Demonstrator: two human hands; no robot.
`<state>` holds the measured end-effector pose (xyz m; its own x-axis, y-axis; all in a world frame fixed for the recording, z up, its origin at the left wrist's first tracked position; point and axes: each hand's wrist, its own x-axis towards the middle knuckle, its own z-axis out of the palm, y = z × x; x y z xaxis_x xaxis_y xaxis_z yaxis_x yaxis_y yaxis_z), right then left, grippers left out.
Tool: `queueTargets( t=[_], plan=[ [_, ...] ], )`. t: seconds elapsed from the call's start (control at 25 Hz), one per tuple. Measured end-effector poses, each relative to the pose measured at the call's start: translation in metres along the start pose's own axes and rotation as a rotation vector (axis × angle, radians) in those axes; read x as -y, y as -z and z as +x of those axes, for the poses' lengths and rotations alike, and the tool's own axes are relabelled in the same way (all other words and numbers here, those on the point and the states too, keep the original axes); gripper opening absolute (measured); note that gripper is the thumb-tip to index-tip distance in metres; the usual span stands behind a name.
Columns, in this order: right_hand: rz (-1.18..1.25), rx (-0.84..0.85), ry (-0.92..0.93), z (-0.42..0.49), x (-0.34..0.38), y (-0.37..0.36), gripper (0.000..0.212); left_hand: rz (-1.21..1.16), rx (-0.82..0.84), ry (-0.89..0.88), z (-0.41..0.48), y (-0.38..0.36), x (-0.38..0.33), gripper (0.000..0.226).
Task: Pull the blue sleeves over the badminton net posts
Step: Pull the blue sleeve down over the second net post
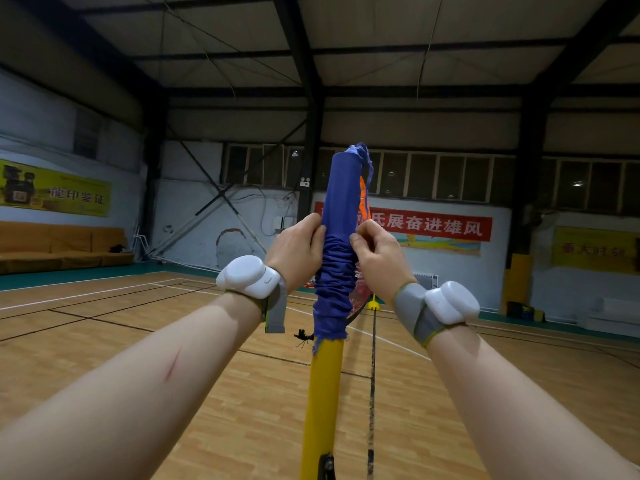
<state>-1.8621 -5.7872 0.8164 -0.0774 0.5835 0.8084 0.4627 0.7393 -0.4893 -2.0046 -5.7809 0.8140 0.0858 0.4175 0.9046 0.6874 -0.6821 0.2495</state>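
**Item 1: hazards (my judgement)**
- Bunching: the blue sleeve (337, 216) is smooth at the top and gathered into thick folds from the grip down. If I tug from above the gathers, they may pack tighter and not slide.
- Tearing: the frayed hem (329, 338) is already ragged. A sharp pull could split it further.
- Snagging: the orange net (363, 197) meets the post at the sleeve's three o'clock side, and a small black knot (304, 337) sits at eight o'clock of the hem. Either could catch the cloth.
- Uneven pull: if one hand leads, the sleeve may twist round the yellow post (323, 393).

**Item 2: position relative to the fingers**
- The sleeve covers the upper post, which stands upright at frame centre. Bare yellow shows from the hem toward six o'clock.
- The left hand (294, 252) is at the sleeve's nine o'clock, with thumb and fingers curled and pinching the cloth edge.
- The right hand (377, 258) is at three o'clock, with its fingers nipped onto the fabric in the same way.
- Both grips sit where the smooth cloth meets the gathers. The sleeve runs between the two hands and touches both.
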Motion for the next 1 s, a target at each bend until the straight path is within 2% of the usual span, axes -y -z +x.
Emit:
queueTargets(
  t=[0.2,0.28,0.52,0.64,1.0],
  plan=[
    [0.114,-0.12,-0.169,0.03,0.015,0.004,0.03,-0.012,0.065,0.047,-0.009,-0.001,0.004,0.015],
    [0.094,-0.089,-0.154,0.042,0.021,0.003,0.033,-0.013,0.088,0.064,-0.008,-0.001,0.002,0.015],
    [-0.024,-0.07,-0.006,0.053,0.024,0.001,0.015,-0.039,0.252,0.177,0.015,0.022,-0.003,0.017],
    [0.005,-0.047,0.01,0.054,0.021,0.006,0.015,-0.129,0.167,0.222,0.043,0.031,-0.011,0.019],
    [0.041,-0.037,0.027,0.047,0.011,0.013,0.014,-0.12,-0.118,0.074,0.048,-0.001,-0.024,0.013]
  ],
)
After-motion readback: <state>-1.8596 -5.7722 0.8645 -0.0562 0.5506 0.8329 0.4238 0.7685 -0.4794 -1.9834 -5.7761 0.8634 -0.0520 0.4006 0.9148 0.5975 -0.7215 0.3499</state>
